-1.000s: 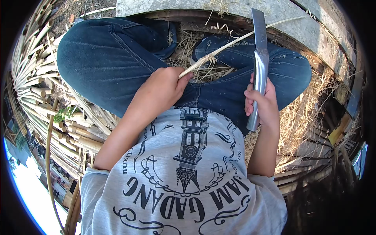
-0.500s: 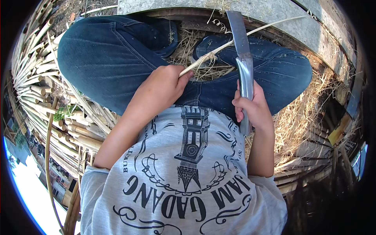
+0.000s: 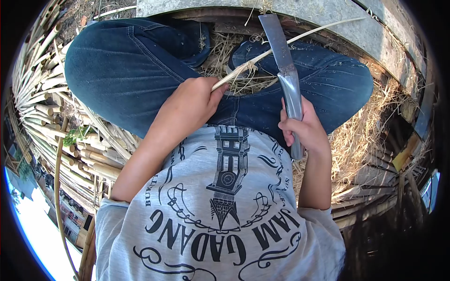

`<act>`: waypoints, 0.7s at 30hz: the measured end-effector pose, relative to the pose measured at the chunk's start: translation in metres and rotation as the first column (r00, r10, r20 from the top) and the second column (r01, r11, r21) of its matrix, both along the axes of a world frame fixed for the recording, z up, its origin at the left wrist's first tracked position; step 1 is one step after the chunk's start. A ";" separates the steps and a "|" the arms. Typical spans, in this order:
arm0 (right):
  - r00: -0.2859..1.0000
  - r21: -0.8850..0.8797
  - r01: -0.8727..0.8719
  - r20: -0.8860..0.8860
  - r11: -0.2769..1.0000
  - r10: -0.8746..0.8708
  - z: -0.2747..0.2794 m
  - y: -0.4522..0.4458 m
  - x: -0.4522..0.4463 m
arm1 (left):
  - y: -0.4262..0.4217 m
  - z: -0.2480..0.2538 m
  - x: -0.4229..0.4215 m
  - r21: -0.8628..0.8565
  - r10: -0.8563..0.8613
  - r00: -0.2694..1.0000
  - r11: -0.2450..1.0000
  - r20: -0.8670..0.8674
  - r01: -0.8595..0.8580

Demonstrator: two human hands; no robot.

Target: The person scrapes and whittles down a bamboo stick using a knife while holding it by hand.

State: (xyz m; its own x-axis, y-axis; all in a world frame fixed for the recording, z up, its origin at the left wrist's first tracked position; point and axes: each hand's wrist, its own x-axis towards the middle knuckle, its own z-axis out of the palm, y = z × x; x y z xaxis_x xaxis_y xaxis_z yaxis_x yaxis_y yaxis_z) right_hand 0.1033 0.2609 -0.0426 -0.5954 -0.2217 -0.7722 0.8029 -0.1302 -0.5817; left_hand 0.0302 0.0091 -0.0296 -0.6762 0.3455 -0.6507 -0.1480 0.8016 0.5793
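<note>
A thin pale bamboo strip (image 3: 243, 68) slants up to the right across my lap. My left hand (image 3: 194, 100) is closed around its lower end, thumb on top. In my right hand (image 3: 307, 126), the fingers wrap the long, shiny grey handle of a knife (image 3: 278, 42). Its broad dark blade points away from me and crosses the strip just beyond a frayed patch of fibres. Whether the edge bites into the strip cannot be made out. A thin curled shaving (image 3: 257, 38) lies near the blade.
Stacked bamboo poles (image 3: 47, 110) fill the left side. Pale shavings (image 3: 361, 136) are heaped beside my right knee, with more between my legs. A grey board (image 3: 201, 8) lies in front of my feet. My crossed legs in jeans (image 3: 122, 70) frame the work area.
The knife blade has shifted left along the strip toward my left hand and tilts further left. My left hand has moved slightly left, still gripping the strip.
</note>
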 end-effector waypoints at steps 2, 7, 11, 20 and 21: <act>0.999 -0.040 0.047 -0.014 0.998 -0.048 -0.002 -0.001 -0.002 | 0.001 0.000 0.000 -0.005 0.021 1.000 1.000 0.011 -0.021; 0.980 0.361 0.052 -0.200 0.931 0.023 0.001 -0.014 0.004 | 0.000 -0.001 -0.001 0.024 0.027 1.000 0.999 -0.011 -0.027; 0.991 0.168 -0.037 -0.117 0.985 0.057 0.002 -0.001 0.004 | 0.005 0.003 0.000 -0.021 0.011 1.000 1.000 -0.005 -0.011; 0.982 0.326 0.155 -0.156 0.932 -0.109 0.005 -0.011 -0.002 | 0.004 0.000 0.002 -0.022 0.021 0.999 1.000 -0.043 -0.022; 0.990 0.309 0.060 -0.140 0.949 -0.017 0.009 -0.014 0.001 | 0.004 -0.001 0.002 -0.014 0.020 0.997 1.000 -0.070 -0.021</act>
